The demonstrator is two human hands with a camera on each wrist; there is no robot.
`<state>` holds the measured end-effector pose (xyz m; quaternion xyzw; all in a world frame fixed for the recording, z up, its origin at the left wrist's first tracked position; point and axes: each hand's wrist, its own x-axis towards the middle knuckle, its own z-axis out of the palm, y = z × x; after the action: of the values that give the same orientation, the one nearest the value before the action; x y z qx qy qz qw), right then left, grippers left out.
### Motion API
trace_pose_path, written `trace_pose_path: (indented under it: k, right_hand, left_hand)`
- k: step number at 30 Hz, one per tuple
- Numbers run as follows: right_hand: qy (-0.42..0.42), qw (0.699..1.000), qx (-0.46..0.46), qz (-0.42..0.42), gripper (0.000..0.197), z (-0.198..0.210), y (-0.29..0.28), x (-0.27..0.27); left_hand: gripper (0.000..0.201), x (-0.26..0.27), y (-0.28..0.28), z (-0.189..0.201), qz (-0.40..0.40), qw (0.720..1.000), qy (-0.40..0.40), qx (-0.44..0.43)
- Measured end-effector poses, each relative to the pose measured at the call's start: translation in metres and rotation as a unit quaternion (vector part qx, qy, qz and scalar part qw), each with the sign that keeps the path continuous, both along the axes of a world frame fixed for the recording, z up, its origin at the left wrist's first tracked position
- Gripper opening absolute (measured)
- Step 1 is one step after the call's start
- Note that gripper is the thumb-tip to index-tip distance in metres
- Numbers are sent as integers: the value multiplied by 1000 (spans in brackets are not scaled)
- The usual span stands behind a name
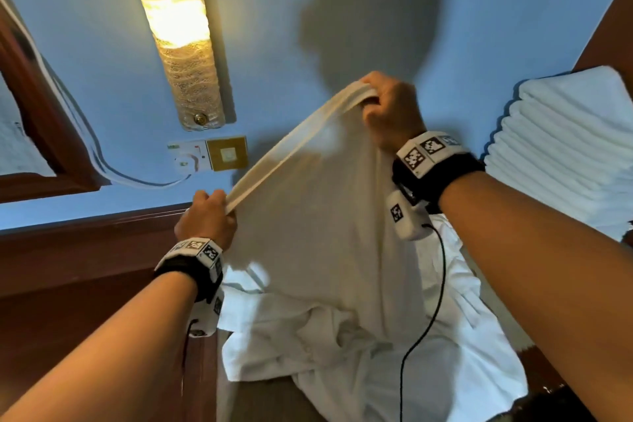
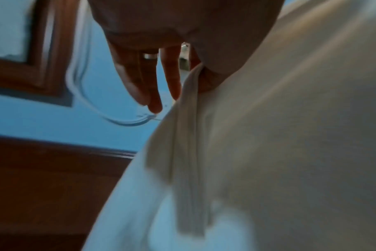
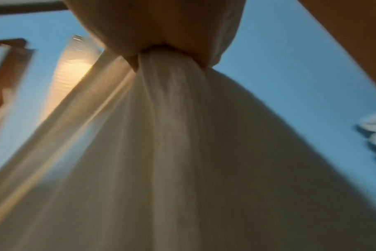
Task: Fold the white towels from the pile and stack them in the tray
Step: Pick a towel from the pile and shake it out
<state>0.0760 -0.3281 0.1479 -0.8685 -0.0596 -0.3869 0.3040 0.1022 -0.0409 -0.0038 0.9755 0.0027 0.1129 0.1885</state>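
Observation:
A white towel (image 1: pixel 318 216) hangs in the air in front of a blue wall, its top edge stretched taut between both hands. My left hand (image 1: pixel 209 216) pinches the lower left end of that edge; in the left wrist view the thumb and forefinger pinch the towel (image 2: pixel 268 135) while the other fingers (image 2: pixel 144 88) point down. My right hand (image 1: pixel 387 106) grips the higher right corner, with the towel (image 3: pixel 172 152) bunched in its fist. Beneath lies the pile of loose white towels (image 1: pixel 376 353). A stack of folded white towels (image 1: pixel 561 147) stands at the right. No tray shows.
A lit wall lamp (image 1: pixel 178 34) and a switch plate (image 1: pixel 209 156) are on the blue wall ahead. Dark wooden panelling (image 1: pixel 85 267) runs along the left. A black cable (image 1: pixel 435 301) hangs from my right wrist over the pile.

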Motion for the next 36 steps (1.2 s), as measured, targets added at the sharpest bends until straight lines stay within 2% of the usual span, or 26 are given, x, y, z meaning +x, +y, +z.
trace_pose_path:
  k: [1,3,6,7,8,10,12,13,15,17,19,22,26,28,30,32,33,35,36]
  right_hand:
    - [7,999,4,-47,32,-3,-15,-1]
    - [75,987,-14,-140,28,-15,-39,-5]
    - [218,948,-106,-206,19,-44,-46,-9]
    - [246,939,-140,-196,24,-52,-35,-10]
    - [261,935,-170,-168,34,-59,-20,-10]
    - [258,941,-209,-65,61,-67,25,-10]
    - [239,952,-185,45,81,-62,78,-11]
    - [236,957,-147,88,82,-55,101,-10]
    - [228,961,-71,138,64,-37,137,-8]
    - [199,967,-62,147,38,-21,164,-9]
    - [168,973,-79,138,28,-9,188,-15]
    - [134,970,-155,133,27,6,229,-26]
    - [139,945,-288,73,37,18,290,-45]
    - [109,950,-290,42,39,20,319,-55]
    - [89,960,-266,27,37,23,342,-64]
    - [90,967,-236,21,32,27,358,-74]
    - [84,972,-218,19,31,29,363,-78]
    - [59,980,-188,3,36,33,367,-84]
    - [51,982,-180,-12,40,34,366,-87]
  left_hand:
    - [11,1,9,-3,17,1000,23,-2]
    - [12,4,25,-1,22,997,40,-55]
    - [33,16,29,28,-9,982,-15,-186]
    - [39,17,25,42,-23,976,-43,-211]
    - [37,18,19,57,-45,971,-66,-225]
    - [17,15,3,85,-90,962,-94,-239]
    - [16,8,-7,110,-149,951,-116,-243]
    - [19,3,-6,120,-176,947,-125,-237]
    - [22,-9,7,134,-197,947,-164,-194]
    - [24,-19,37,136,-186,949,-210,-141]
    - [36,-29,75,130,-183,950,-235,-98]
    - [45,-41,137,117,-199,950,-239,-19]
    - [52,-55,206,115,-209,940,-252,92]
    - [42,-63,232,114,-197,942,-254,93]
    - [23,-66,251,111,-166,963,-210,23]
    - [23,-72,261,104,-150,973,-132,-113]
    - [22,-76,262,98,-158,963,-98,-196]
    - [15,-86,257,90,-175,913,-65,-364]
    - [14,-89,255,89,-161,885,-74,-430]
